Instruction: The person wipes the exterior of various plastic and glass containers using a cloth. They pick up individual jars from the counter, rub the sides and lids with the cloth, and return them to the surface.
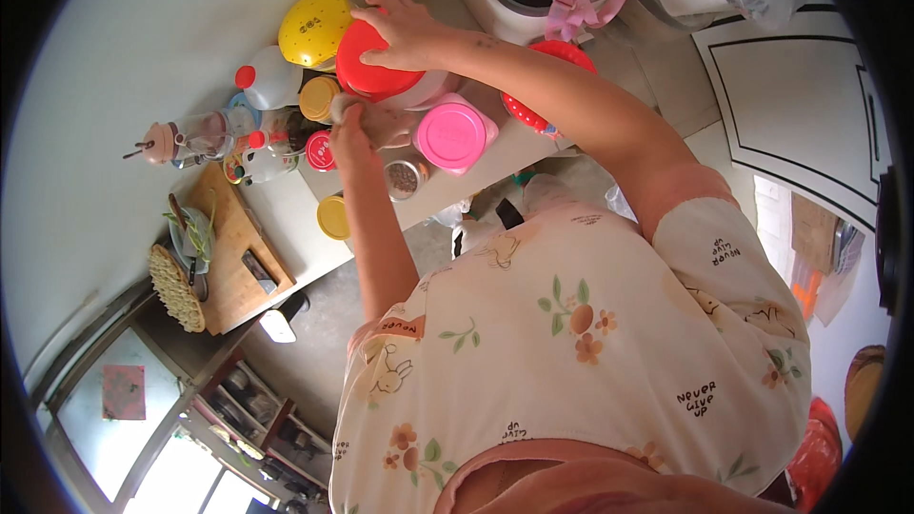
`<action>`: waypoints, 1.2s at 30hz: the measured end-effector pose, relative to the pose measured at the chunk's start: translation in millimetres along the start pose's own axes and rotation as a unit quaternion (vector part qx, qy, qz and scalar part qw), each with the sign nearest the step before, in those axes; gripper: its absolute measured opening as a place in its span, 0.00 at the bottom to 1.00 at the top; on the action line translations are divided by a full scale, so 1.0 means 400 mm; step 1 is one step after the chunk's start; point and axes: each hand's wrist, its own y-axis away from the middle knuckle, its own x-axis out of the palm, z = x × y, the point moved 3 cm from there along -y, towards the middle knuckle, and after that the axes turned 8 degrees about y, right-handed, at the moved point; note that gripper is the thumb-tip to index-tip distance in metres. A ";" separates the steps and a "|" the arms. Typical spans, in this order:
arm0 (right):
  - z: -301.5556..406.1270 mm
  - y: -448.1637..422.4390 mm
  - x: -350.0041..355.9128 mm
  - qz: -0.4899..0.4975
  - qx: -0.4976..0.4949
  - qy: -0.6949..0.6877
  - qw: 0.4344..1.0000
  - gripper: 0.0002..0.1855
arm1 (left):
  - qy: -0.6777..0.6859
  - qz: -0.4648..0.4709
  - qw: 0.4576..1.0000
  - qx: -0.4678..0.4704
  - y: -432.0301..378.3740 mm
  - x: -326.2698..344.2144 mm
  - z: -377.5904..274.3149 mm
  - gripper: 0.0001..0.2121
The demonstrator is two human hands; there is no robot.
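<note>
My left hand (pixel 353 143) holds a crumpled greyish-brown cloth (pixel 389 127) among the jars. My right hand (pixel 410 32) is spread over the red lid (pixel 375 75) of a large pale container (pixel 428 91), gripping it near its rim. A yellow dotted bowl-shaped item (pixel 314 28) stands just left of that lid. Close to the cloth are a yellow-lidded jar (pixel 319 98), a small red-lidded jar (pixel 320 150) and a pink-lidded square container (pixel 452 135). Nearer to me are a clear jar of dark brown contents (pixel 404 179) and another yellow-lidded jar (pixel 333 218).
Several bottles, including a white jug with a red cap (pixel 275 77), line the wall. A wooden board (pixel 232 257) at left bears a phone (pixel 258 271). Beyond my right forearm are a red dotted item (pixel 525 111) and a bin (pixel 493 3) with pink straps (pixel 575 0).
</note>
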 end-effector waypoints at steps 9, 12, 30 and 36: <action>-0.118 0.380 -0.214 -0.043 0.051 -0.324 0.944 0.17 | -0.108 0.064 0.950 0.286 0.247 0.363 -0.252 0.16; -0.102 0.460 -0.263 -0.011 0.111 -0.335 0.936 0.14 | -0.187 0.083 0.896 0.394 0.214 0.467 -0.302 0.16; -0.205 0.611 -0.247 -0.135 0.127 0.131 0.974 0.51 | -0.855 0.290 0.422 0.081 -0.418 0.696 0.205 0.34; -0.244 0.584 -0.211 -0.147 0.167 0.095 0.970 0.64 | -0.829 0.229 0.498 0.109 -0.444 0.675 0.381 0.38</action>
